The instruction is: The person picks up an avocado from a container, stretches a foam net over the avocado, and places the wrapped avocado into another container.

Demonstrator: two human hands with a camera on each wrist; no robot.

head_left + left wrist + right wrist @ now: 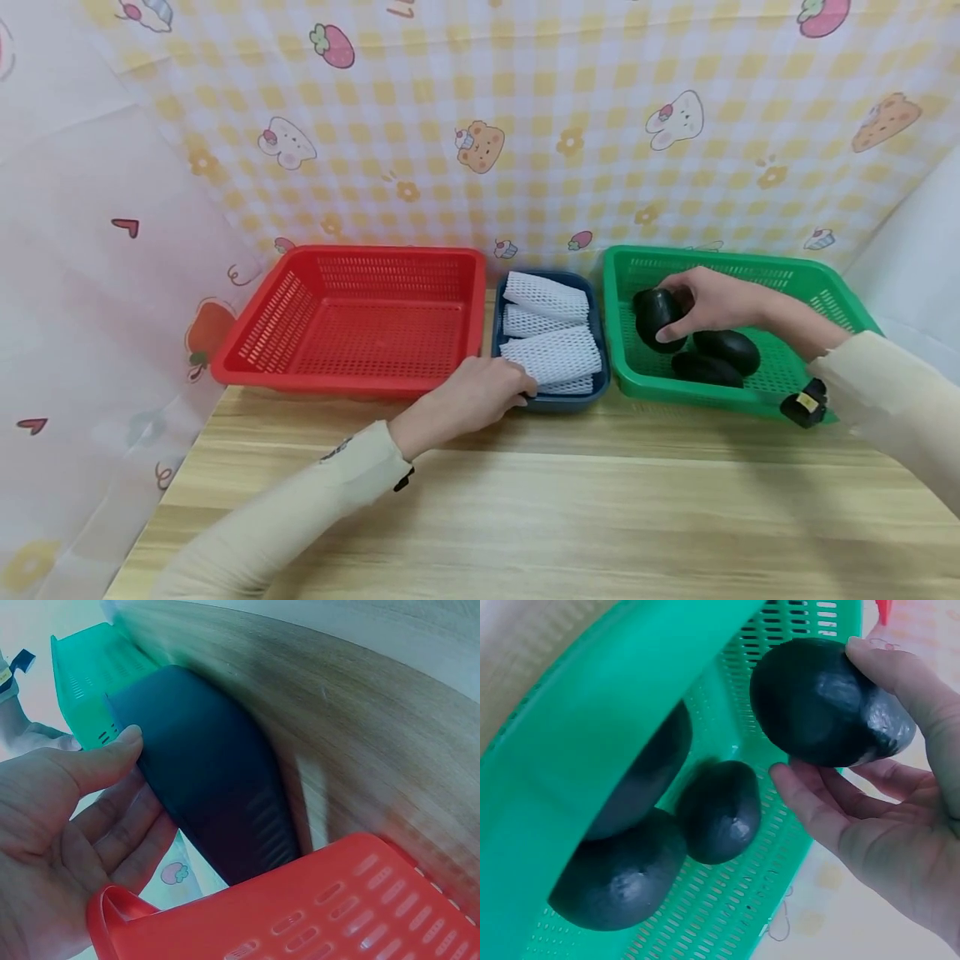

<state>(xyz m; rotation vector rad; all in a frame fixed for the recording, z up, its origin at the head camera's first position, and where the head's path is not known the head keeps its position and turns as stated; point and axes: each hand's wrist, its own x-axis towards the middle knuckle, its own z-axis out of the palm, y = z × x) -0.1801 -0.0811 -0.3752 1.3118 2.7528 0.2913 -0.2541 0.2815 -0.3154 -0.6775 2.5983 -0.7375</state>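
In the green basket (675,396), my right hand (716,300) grips a dark avocado (658,319) between thumb and fingers. The right wrist view shows this avocado (817,701) raised over several others, including one small-looking avocado (720,812) on the basket floor. White foam net sleeves (551,354) lie stacked in a small blue basket (562,404). My left hand (480,392) is at that basket's front left corner. Seen from the left wrist, the thumb overlaps the blue rim and the other fingers (127,825) curl behind it; their tips are hidden.
A red basket (382,385) stands left of the blue one, its near corner under my left wrist. All three baskets sit side by side on a wooden table (562,508). A checked cloth (525,108) hangs right behind them.
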